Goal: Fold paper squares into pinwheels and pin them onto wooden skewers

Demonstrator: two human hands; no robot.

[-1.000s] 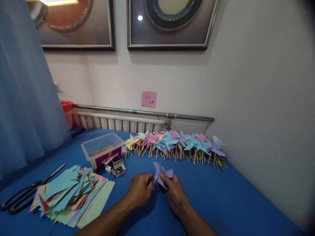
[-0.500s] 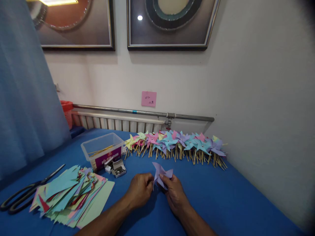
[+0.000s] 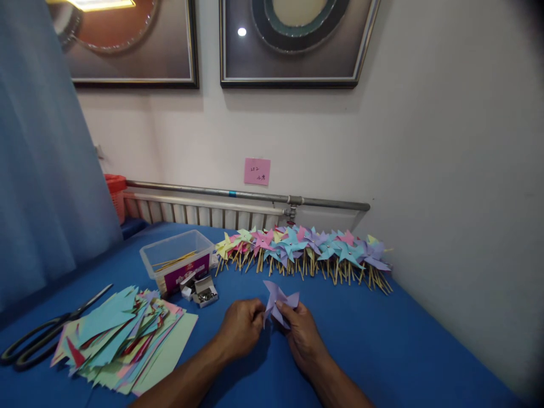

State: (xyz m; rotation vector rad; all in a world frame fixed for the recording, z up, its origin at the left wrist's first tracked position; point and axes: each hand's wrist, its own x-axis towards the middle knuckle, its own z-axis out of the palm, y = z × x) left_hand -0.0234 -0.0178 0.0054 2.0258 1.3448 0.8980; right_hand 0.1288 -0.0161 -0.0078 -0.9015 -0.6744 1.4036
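A purple paper pinwheel [image 3: 277, 299] with folded, pointed blades is held up over the blue cloth. My right hand [image 3: 304, 334] pinches it, the thumb pressed near its middle and the fingers behind. Close against its left blade, my left hand [image 3: 242, 324] is closed with the fingers curled together; whatever they may hold is hidden. Left of the hands, small open boxes [image 3: 204, 292] hold shiny metal tacks. Behind the pinwheel lies a long row of finished pinwheels [image 3: 291, 243] in pastel colours on thin wooden sticks.
A clear plastic tub [image 3: 176, 260] with several thin sticks stands at back left. Cut coloured paper [image 3: 127, 340] lies piled at front left, beside large black-handled scissors [image 3: 55, 328]. The blue-covered table [image 3: 382, 351] meets the wall on the right; a metal pipe [image 3: 204, 191] runs behind.
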